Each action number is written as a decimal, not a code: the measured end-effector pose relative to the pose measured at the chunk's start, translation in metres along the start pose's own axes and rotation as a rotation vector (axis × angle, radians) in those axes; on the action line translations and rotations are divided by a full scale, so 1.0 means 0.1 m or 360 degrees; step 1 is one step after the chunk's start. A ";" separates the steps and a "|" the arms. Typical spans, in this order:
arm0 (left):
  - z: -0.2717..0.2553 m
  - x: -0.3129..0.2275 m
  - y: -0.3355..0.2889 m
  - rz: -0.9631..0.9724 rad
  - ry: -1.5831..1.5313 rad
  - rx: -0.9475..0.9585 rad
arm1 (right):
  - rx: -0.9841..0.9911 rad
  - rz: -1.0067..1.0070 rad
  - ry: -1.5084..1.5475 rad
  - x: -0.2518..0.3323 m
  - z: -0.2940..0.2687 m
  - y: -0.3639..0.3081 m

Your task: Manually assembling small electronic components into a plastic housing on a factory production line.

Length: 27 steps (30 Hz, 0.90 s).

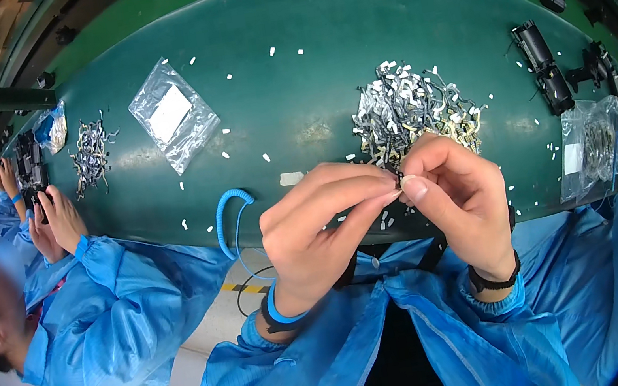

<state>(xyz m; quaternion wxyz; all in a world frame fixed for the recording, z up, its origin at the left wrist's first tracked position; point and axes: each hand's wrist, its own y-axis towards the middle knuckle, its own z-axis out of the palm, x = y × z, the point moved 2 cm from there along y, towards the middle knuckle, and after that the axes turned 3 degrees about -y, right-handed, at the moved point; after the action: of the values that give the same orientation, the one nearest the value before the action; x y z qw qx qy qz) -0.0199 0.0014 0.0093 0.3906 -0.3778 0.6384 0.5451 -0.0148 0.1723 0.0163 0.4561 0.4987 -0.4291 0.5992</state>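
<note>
My left hand [315,232] and my right hand [463,198] meet over the near edge of the green table, fingertips almost touching. Between them they pinch a short dark wire piece [400,177]; most of it is covered by fingers and thumbs. Right behind my fingertips lies a heap of short black and yellowish wires [411,102] with small white ends. A blue strap circles my left wrist and a black band my right. A flat white scrap [292,178] rests on the table just beyond my left hand.
A clear bag with a white label [174,116] lies at left, a smaller wire heap [91,152] beyond it. Black cylindrical parts [544,67] and another bag [588,147] are at right. A coiled blue cord [224,225] hangs over the edge. Co-workers in blue [115,310] sit left.
</note>
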 end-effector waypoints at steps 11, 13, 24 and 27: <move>0.09 -0.06 -0.02 0.0225 0.0445 -0.0240 | -0.0400 -0.0738 -0.0868 0.04 0.12 0.00; 0.09 -0.07 -0.02 0.0161 0.0344 -0.0192 | -0.0404 -0.0854 -0.0988 0.04 0.12 0.00; -0.06 -0.02 -0.03 -0.0187 0.0115 -0.0478 | -0.0367 -0.0354 -0.0293 -0.01 0.09 -0.07; -0.03 -0.05 0.02 -0.0334 -0.0025 -0.0497 | -0.0283 -0.0036 0.0114 -0.03 0.05 -0.07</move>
<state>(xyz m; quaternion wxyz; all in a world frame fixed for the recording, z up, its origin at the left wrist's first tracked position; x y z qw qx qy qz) -0.0200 -0.0010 0.0155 0.3869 -0.4942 0.4999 0.5968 -0.0066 0.1684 0.0143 0.5203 0.4393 -0.4584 0.5711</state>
